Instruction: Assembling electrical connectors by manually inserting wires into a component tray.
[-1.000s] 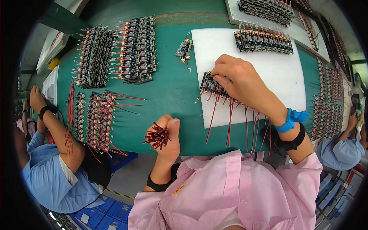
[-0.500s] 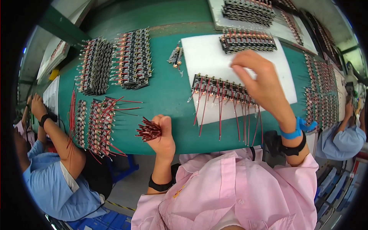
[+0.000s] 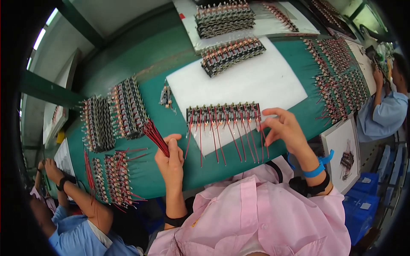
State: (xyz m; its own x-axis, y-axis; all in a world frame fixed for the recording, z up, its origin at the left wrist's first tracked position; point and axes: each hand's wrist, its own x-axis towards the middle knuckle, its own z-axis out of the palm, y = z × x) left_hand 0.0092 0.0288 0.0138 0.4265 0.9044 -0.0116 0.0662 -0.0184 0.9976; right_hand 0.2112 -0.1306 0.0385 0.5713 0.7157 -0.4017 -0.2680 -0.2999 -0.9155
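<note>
My left hand (image 3: 170, 165) is closed round a bundle of red and black wires (image 3: 156, 137), whose upper ends fan out beyond my fingers. A strip of joined circuit boards (image 3: 223, 114) lies partly on a white foam sheet (image 3: 269, 77), with several red and black wires hanging from its near edge. At the strip's right end is my right hand (image 3: 285, 131), its thumb and forefinger apart and curved. Its fingertips are close to the end board and its wires; whether they touch, I cannot tell.
Stacked board strips (image 3: 230, 53) stand on the foam's far part, and more board stacks (image 3: 128, 106) lie at the left. Below those are wired boards (image 3: 117, 177). Loose components (image 3: 166, 96) rest beside the foam. Co-workers in blue sit at left (image 3: 85, 226) and right (image 3: 386, 106).
My view has shifted. My right hand has come down from above the strip to its right end. The strip now lies straighter, and the wire bundle in my left hand points up and away.
</note>
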